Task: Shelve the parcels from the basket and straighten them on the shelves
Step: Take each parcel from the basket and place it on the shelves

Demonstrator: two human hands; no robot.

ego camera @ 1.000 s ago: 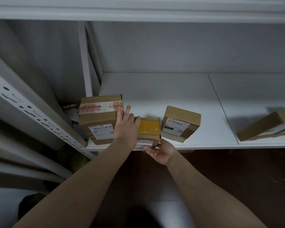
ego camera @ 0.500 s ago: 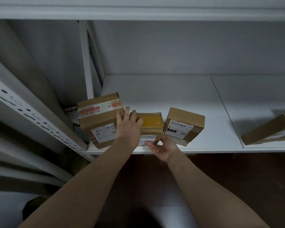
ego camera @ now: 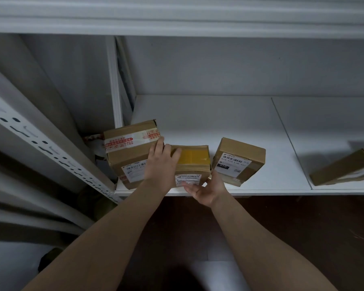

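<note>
On shelf (ego camera: pixel 261 192) front | parcel (ego camera: pixel 194 162) | left fingers (ego camera: pixel 158 147) flat atop (straight) | right fingers (ego camera: pixel 189 186) grip front corner

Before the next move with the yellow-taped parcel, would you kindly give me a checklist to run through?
1. Hold on the yellow-taped parcel: left hand on top, right hand at its front right corner: ok.
2. Its label faces front: ok.
3. Gap to the red-taped box: hidden by the left hand, cannot tell.
4. The 010 box squared to the shelf edge: not ok, turned askew.
5. Far-right flat box lying level: not ok, tilted.
</note>
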